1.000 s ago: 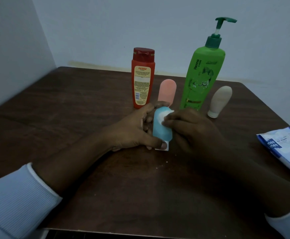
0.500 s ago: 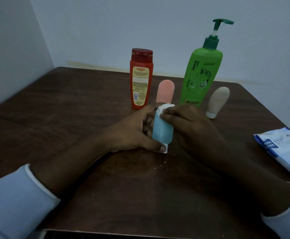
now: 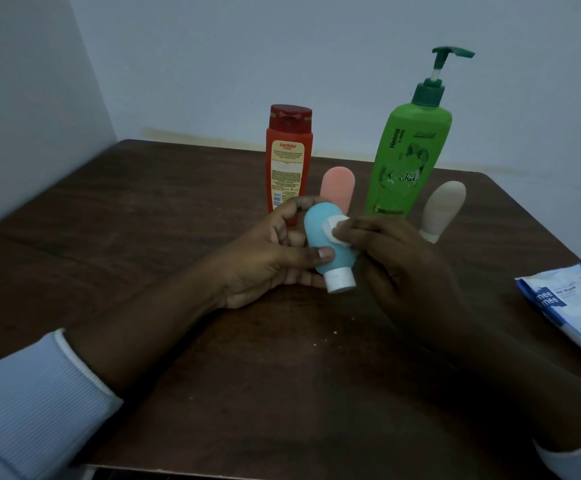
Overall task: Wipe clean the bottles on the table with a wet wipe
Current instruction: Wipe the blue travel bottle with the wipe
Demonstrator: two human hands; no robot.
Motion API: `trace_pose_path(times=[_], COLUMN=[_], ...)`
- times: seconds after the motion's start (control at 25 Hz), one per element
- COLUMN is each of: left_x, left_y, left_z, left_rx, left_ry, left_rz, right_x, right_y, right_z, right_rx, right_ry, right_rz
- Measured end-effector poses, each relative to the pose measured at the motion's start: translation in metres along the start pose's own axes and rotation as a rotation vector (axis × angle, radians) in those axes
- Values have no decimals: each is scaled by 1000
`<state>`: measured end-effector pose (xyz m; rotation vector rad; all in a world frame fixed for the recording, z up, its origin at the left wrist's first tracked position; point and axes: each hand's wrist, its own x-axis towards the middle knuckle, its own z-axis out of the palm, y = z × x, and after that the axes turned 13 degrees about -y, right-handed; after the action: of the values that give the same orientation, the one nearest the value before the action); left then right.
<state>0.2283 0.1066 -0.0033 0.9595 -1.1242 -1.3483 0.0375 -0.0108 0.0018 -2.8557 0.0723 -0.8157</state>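
Note:
My left hand [image 3: 265, 258] grips a small blue squeeze bottle [image 3: 320, 237], tilted with its white cap [image 3: 340, 280] pointing down toward me. My right hand [image 3: 400, 268] pinches a folded white wet wipe [image 3: 337, 229] against the bottle's right side. Behind them stand a red bottle [image 3: 289, 161], a small pink bottle [image 3: 338, 187], a tall green pump bottle [image 3: 408, 157] and a small beige bottle [image 3: 443, 209], all on the dark wooden table [image 3: 143, 220].
A blue and white wet-wipe pack [image 3: 573, 303] lies at the table's right edge. Walls close in behind and on the left. A few white crumbs [image 3: 327, 336] dot the wood in front of my hands.
The blue bottle has been lifted off the table and tilted, cap now clearly showing. The wipe has slid from the bottle's top to its right side.

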Motion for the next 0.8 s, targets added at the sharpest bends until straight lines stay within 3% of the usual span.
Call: trace_pose_path(times=[0.32, 0.56, 0.8], left_x=[0, 0, -2], left_y=[3, 7, 10], left_z=[-3, 0, -4], left_rx=[-53, -63, -86], left_ry=[97, 170, 172], left_rz=[16, 30, 30], right_x=[-3, -5, -3], right_y=[2, -7, 0], right_z=[-13, -4, -7], right_rx=[69, -177, -178], right_ry=[-157, -99, -61], right_rz=[-92, -264, -159])
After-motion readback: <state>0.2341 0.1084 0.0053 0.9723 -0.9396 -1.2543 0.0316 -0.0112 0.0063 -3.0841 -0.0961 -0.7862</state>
